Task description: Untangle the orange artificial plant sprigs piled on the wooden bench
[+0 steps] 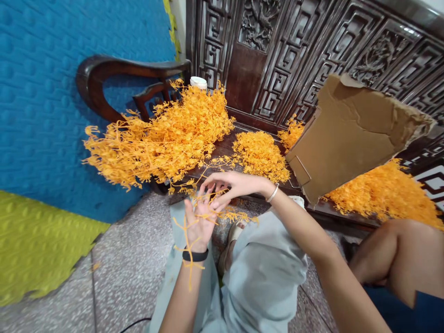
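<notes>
L hand: palm up, fingers loosely open under orange sprig, stems across palm & wrist.
R hand: fingers bent over L fingertips; can't tell if they pinch.
Big heap: just beyond fingertips, to L.
Handling: light touch prob. best; thin forks could snag or bend, so tease apart near joints.

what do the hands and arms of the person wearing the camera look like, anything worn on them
The left hand is bare, with a plain black band around the wrist. The right hand is also bare, with a thin, pale bangle at the wrist. No sleeves show on either forearm.
</notes>
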Action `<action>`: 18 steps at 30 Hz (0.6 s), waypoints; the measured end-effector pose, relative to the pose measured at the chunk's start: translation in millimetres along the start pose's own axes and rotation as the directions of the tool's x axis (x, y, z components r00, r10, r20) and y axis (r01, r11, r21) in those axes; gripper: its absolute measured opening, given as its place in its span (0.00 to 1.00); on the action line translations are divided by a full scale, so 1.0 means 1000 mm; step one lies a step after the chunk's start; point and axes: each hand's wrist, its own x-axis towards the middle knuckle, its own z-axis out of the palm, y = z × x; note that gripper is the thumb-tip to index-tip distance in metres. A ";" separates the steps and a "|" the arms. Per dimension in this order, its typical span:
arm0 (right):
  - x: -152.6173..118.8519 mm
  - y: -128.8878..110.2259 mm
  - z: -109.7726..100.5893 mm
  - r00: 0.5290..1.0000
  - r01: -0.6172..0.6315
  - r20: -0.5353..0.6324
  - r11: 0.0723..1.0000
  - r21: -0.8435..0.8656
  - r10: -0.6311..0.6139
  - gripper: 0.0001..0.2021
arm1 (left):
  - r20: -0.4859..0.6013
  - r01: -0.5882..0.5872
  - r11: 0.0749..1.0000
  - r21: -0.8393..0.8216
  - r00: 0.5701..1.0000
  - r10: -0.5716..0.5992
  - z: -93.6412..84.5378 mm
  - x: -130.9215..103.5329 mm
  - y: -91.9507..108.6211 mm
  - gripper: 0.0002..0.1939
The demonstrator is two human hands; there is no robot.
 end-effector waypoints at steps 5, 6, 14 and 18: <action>0.019 -0.002 0.030 1.000 0.007 0.029 0.927 -0.376 0.005 0.22 | -0.129 -0.006 0.999 0.042 0.992 0.011 -0.012 0.003 0.000 0.20; 0.023 -0.002 0.033 1.000 -0.004 0.017 0.899 -0.437 0.013 0.19 | -0.130 -0.016 0.999 0.051 0.991 0.022 -0.013 0.004 0.000 0.19; 0.019 0.003 0.003 0.979 -0.025 -0.202 0.980 -0.197 -0.016 0.05 | 0.009 -0.090 0.993 0.073 0.996 0.089 -0.014 0.009 0.006 0.24; 0.005 0.009 -0.017 0.873 -0.049 -0.487 0.998 -0.049 0.019 0.09 | -0.029 -0.113 0.989 0.093 0.993 0.116 -0.017 0.010 0.014 0.21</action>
